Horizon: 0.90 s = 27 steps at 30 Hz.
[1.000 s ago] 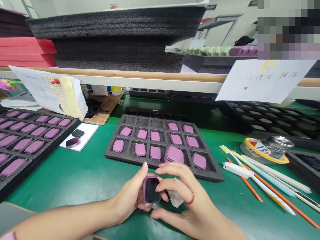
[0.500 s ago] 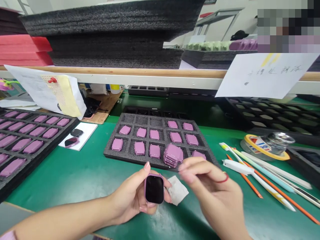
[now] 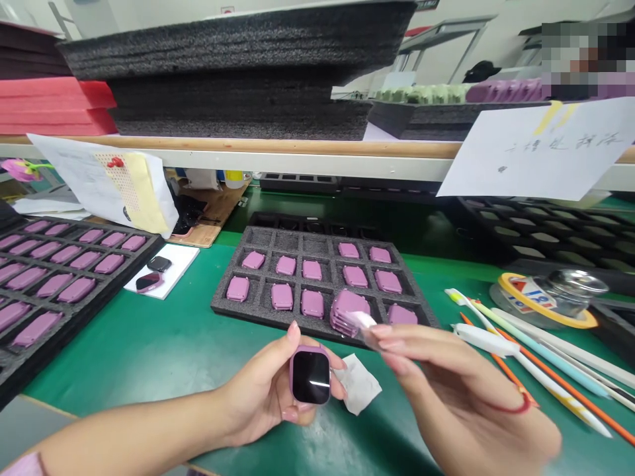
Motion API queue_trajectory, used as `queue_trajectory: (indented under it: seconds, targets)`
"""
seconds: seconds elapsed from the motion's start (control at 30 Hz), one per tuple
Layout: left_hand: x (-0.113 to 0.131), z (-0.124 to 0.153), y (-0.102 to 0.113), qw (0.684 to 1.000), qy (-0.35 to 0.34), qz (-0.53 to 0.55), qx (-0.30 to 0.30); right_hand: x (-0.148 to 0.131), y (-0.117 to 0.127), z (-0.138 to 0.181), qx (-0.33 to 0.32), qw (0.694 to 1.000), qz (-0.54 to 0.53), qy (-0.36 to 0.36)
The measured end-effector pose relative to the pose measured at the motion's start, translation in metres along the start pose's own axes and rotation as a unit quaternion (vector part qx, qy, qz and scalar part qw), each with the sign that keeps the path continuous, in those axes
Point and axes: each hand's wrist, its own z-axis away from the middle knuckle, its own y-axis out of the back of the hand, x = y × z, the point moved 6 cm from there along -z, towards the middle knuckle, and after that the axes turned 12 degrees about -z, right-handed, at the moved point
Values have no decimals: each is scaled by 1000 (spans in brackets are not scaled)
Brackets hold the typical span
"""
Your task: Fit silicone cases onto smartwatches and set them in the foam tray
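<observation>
While held, pink smartwatch, glossy black screen

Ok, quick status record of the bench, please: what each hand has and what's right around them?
left: left hand holds a smartwatch in a pink case, black screen facing up
right: right hand is raised, fingertips at a small white piece; blur hides whether it is gripped
below hands: crumpled white sheet on the green mat
ahead: black foam tray with pink watch cases in its compartments, and a stack of pink watch cases nearest the right hand
</observation>
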Motion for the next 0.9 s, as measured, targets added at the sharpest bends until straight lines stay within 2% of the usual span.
queue_trajectory:
  seconds: [0.1,0.17,0.23,0.37,0.5,0.57,0.73,0.83,0.9]
  targets:
    - [0,0,1,1000,2,1,1,-8,-6,7,-108,992,15,61]
    - [0,0,0,1000,6,6,3,-10,-13,13,-192,980,4,56]
    - [-1,1,0,1000,13,8,5,-11,-19,19,-239,969,12,51]
    - [-1,1,-2,1000,18,2,4,-18,-27,21,-242,963,35,118]
    - [0,-1,0,1000,-7,-17,20,-21,-37,17,-252,950,69,170]
    - [1,-2,1,998,-24,-42,26,-19,-41,14,-228,958,86,152]
    - [-3,-2,4,989,-47,-133,49,-4,-49,14,-217,975,47,9]
    - [-5,-1,7,990,-34,-121,66,-2,-47,15,-210,977,9,-14]
    - [-5,-1,5,994,-21,-89,55,-2,-45,13,-204,979,2,-13]
